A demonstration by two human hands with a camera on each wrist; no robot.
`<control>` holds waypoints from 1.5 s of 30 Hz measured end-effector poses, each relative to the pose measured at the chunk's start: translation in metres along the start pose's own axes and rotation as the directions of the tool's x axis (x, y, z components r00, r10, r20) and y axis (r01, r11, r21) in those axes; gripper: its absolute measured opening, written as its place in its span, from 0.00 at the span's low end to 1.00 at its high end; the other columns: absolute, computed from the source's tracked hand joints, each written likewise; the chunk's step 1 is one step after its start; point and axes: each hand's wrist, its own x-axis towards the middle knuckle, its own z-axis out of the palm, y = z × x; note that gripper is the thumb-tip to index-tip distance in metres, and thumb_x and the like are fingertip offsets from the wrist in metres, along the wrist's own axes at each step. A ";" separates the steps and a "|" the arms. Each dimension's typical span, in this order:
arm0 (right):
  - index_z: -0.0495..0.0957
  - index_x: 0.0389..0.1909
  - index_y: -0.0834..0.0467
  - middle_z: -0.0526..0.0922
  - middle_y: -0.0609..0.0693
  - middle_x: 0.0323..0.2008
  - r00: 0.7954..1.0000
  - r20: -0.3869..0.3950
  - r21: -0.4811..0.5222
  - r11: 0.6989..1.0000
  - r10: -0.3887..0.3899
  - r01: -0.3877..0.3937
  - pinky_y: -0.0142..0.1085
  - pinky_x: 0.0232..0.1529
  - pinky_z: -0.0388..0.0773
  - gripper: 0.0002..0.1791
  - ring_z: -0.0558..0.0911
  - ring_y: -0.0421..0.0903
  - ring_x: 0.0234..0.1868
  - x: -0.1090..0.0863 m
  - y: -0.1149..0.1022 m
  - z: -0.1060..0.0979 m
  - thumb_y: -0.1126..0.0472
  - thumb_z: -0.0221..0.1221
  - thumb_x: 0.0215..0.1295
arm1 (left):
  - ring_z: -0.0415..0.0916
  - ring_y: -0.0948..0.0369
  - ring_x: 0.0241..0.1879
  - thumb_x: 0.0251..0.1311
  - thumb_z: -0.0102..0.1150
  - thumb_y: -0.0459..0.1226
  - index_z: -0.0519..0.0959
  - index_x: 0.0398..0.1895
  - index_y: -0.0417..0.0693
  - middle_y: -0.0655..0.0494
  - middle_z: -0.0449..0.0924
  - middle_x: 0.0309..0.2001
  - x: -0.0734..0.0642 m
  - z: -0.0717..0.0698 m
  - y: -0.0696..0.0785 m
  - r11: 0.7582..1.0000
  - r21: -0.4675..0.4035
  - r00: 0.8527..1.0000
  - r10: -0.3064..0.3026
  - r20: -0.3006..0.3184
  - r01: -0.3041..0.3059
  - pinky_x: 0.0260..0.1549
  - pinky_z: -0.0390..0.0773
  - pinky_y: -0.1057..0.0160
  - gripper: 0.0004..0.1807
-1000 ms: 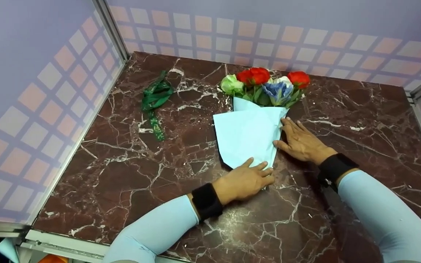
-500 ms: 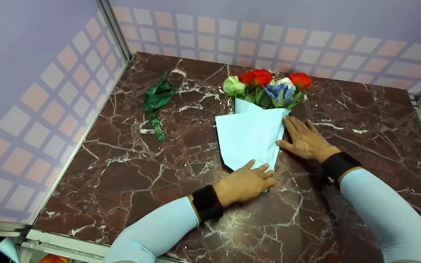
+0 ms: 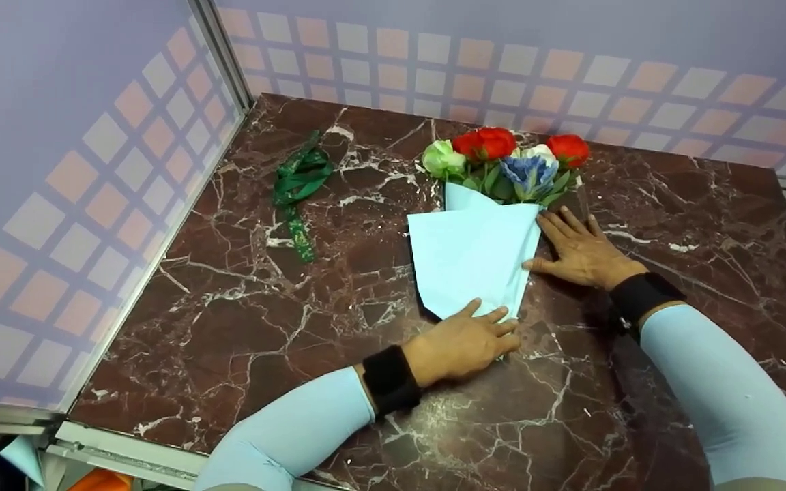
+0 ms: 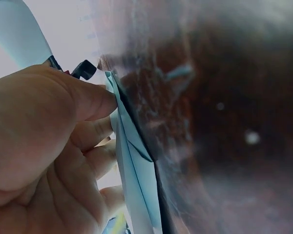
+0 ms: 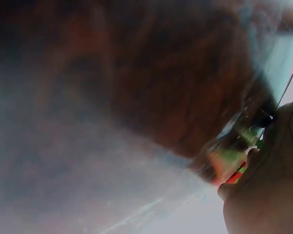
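Note:
A bouquet wrapped in light blue paper [image 3: 468, 252] lies on the table. Its flower heads show above the paper: a light green one [image 3: 443, 159], red ones [image 3: 492, 143], a white one and a blue one [image 3: 529, 173]. My left hand [image 3: 464, 341] rests over the narrow lower end of the wrapper, fingers spread. In the left wrist view its thumb [image 4: 95, 100] lies at the folded paper edge [image 4: 136, 168]. My right hand [image 3: 580, 252] lies flat along the wrapper's right side, fingertips and thumb at the edge. The stems are hidden inside the paper.
A loosely coiled green ribbon [image 3: 301, 181] with a patterned tail lies to the left on the dark red marbled table [image 3: 229, 368]. Panels with a square pattern [image 3: 393, 61] stand along the back and left. Below the front edge, an orange item [image 3: 99, 480] shows.
My right hand has shifted slightly up along the wrapper's edge, and its fingers are spread wider. My left hand stays on the lower end. The whole head view has shifted a little.

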 end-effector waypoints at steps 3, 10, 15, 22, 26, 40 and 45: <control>0.38 0.87 0.51 0.40 0.59 0.86 1.000 -0.001 -0.001 1.000 0.017 -0.017 0.70 0.79 0.25 0.50 0.34 0.63 0.86 0.001 0.002 -0.003 0.24 0.36 0.77 | 0.50 0.56 0.84 0.85 0.34 0.44 0.69 0.73 0.63 0.59 0.56 0.83 -0.001 -0.001 0.000 1.000 -0.003 1.000 -0.002 -0.005 0.002 0.81 0.53 0.44 0.21; 0.41 0.87 0.53 0.40 0.61 0.86 0.997 -0.002 -0.026 0.997 0.076 -0.076 0.72 0.77 0.24 0.47 0.33 0.65 0.85 0.010 0.004 -0.009 0.26 0.28 0.80 | 0.52 0.57 0.83 0.85 0.35 0.42 0.70 0.73 0.63 0.60 0.59 0.83 -0.001 -0.001 0.000 1.000 0.024 1.000 0.004 -0.019 -0.003 0.81 0.56 0.45 0.21; 0.43 0.86 0.57 0.39 0.64 0.86 0.991 0.000 -0.029 0.991 0.134 -0.134 0.75 0.75 0.25 0.48 0.35 0.68 0.85 0.018 0.006 -0.012 0.27 0.25 0.80 | 0.53 0.56 0.83 0.84 0.37 0.41 0.69 0.73 0.62 0.59 0.59 0.83 -0.002 0.000 0.000 0.999 0.035 1.000 0.013 -0.027 -0.012 0.80 0.56 0.45 0.21; 0.45 0.85 0.62 0.43 0.68 0.84 0.980 -0.091 -0.028 0.983 0.177 -0.180 0.75 0.76 0.34 0.43 0.41 0.72 0.83 0.014 -0.008 -0.005 0.36 0.30 0.84 | 0.53 0.56 0.83 0.85 0.36 0.41 0.67 0.76 0.57 0.59 0.59 0.83 -0.001 0.004 -0.001 0.999 0.045 0.997 0.022 -0.067 -0.019 0.81 0.55 0.46 0.22; 0.50 0.83 0.67 0.52 0.71 0.82 0.970 -0.201 -0.013 0.990 0.136 -0.141 0.73 0.78 0.43 0.37 0.51 0.74 0.81 -0.006 -0.038 0.007 0.48 0.41 0.84 | 0.58 0.54 0.82 0.81 0.41 0.36 0.65 0.77 0.50 0.52 0.60 0.82 -0.002 0.006 -0.002 0.997 0.078 0.993 0.018 -0.120 -0.009 0.80 0.59 0.47 0.24; 0.55 0.83 0.63 0.54 0.64 0.83 0.986 -0.166 0.174 0.985 0.019 0.011 0.72 0.79 0.38 0.39 0.49 0.64 0.85 -0.069 -0.097 0.049 0.47 0.54 0.81 | 0.60 0.53 0.80 0.80 0.49 0.42 0.70 0.78 0.58 0.57 0.67 0.79 -0.028 0.006 0.004 0.978 0.204 0.989 -0.017 -0.144 0.047 0.77 0.64 0.42 0.25; 0.52 0.84 0.63 0.50 0.65 0.84 0.988 -0.140 0.229 0.973 0.063 -0.030 0.72 0.78 0.33 0.42 0.44 0.65 0.85 -0.077 -0.097 0.052 0.47 0.54 0.80 | 0.54 0.53 0.83 0.81 0.46 0.45 0.68 0.79 0.63 0.62 0.63 0.81 -0.024 0.003 0.012 0.975 0.213 0.994 -0.050 -0.096 0.069 0.77 0.62 0.39 0.26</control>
